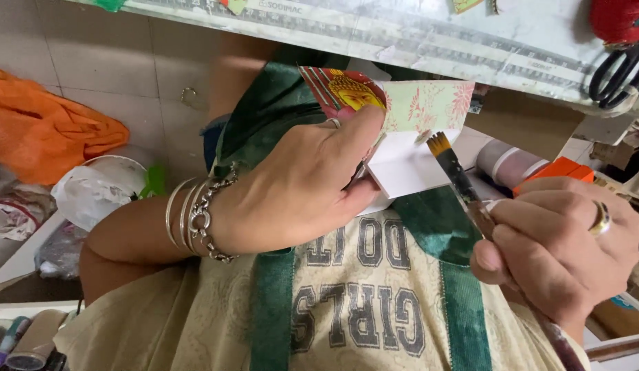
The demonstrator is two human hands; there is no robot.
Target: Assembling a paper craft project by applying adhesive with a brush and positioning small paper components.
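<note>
My left hand [299,185], with bracelets at the wrist and a ring, grips a folded piece of paper [412,148]. The paper is white on its inner side, with a pale green floral panel and a red and yellow patterned panel. My right hand [553,240], wearing a gold ring, is closed on a flat paintbrush [457,175]. The brush's yellowish bristles point up and touch the white face of the paper near the floral edge. Both hands are held above my lap, over a cream and green shirt.
A marble-patterned table edge [429,38] runs across the top, with black scissors [615,75] at its right end. An orange cloth [37,130] and a white plastic bag [96,192] lie on the floor at left. Markers [17,340] sit at the bottom left, an orange box [556,172] at right.
</note>
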